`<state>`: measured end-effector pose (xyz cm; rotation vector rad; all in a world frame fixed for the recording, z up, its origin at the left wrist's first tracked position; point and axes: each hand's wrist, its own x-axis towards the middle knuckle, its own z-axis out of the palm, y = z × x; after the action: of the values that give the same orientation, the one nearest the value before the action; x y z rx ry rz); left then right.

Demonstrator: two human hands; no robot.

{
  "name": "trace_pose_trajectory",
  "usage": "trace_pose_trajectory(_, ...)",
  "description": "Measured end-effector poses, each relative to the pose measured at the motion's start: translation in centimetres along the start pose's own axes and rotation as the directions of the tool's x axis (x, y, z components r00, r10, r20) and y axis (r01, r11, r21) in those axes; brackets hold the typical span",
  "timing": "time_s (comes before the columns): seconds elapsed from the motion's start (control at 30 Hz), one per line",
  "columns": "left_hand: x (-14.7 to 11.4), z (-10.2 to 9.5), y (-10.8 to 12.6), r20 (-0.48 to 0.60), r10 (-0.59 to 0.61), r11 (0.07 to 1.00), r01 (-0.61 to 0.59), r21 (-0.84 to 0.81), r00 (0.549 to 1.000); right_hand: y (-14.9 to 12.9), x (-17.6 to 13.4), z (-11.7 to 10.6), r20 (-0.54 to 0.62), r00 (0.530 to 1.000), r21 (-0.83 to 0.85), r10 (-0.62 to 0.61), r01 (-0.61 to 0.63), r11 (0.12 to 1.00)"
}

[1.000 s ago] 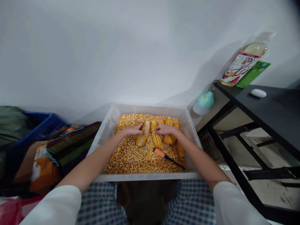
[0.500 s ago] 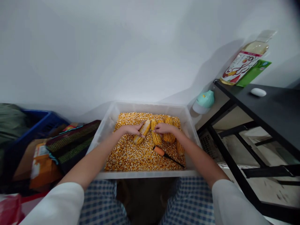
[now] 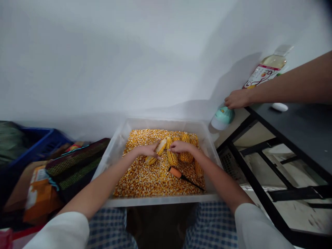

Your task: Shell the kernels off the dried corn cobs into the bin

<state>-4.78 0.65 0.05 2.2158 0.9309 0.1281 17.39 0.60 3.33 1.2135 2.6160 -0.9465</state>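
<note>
My left hand [image 3: 149,150] grips a corn cob [image 3: 160,149], tilted and with a pale stripe where kernels are gone. My right hand [image 3: 179,146] is closed in a pinch just to the right of that cob, above other cobs; what its fingertips hold, if anything, I cannot make out. Under it lies a full yellow corn cob [image 3: 172,158], with several more beside it on the right. An orange-handled screwdriver-like tool [image 3: 175,172] with a dark shaft rests on the loose corn kernels [image 3: 145,180]. All this is in a translucent plastic bin [image 3: 135,201].
Another person's hand [image 3: 238,99] reaches in from the right onto a teal-and-white rounded object [image 3: 223,117] by the wall. A black shelf [image 3: 306,121] with a bottle [image 3: 267,71] and a white oval item [image 3: 280,107] stands right. A mesh bag [image 3: 75,166] and blue crate [image 3: 49,138] are left.
Another person's arm has come in from the right, its hand now on the teal object. The view has shifted slightly; my hands stay at the cobs, the left still holding one.
</note>
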Motion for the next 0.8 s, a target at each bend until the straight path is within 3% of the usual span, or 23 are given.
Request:
trace_pose_trajectory(0.1,-0.5,-1.0,-0.6,0.084,-0.036,0.996,0.043,-0.076,0.996,-0.4,-0.2,-0.1,0.012,1.0,0.032,0.024,-0.024,0.999)
trace_pose_trajectory(0.33,-1.2,-1.8,-1.4,0.157,-0.044,0.942,0.094,-0.321,0.987,-0.1,0.1,0.3,-0.018,0.999,0.138,0.038,-0.035,0.99)
trace_pose_trajectory(0.43,-1.2,-1.7,-2.0,0.196,-0.058,0.888,0.14,-0.439,0.979,0.1,0.9,0.9,-0.166,0.984,0.242,0.062,-0.02,0.97)
trace_pose_trajectory(0.53,-1.3,-1.5,-2.8,0.21,-0.051,0.816,0.161,-0.555,0.976,0.0,1.8,1.6,-0.353,0.929,0.283,0.112,-0.008,0.959)
trace_pose_trajectory(0.6,-1.4,-1.5,-3.3,0.223,-0.071,0.763,0.197,-0.615,0.972,-0.1,2.2,2.0,-0.41,0.901,0.294,0.142,-0.017,0.956)
trace_pose_trajectory(0.7,-1.5,-1.6,-3.5,0.238,-0.147,0.715,0.27,-0.645,0.96,-0.2,2.3,2.3,-0.415,0.892,0.32,0.179,-0.041,0.946)
trace_pose_trajectory(0.8,-1.5,-1.8,-2.8,0.219,-0.174,0.753,0.273,-0.599,0.96,-0.2,2.0,2.5,-0.352,0.91,0.391,0.218,-0.069,0.918)
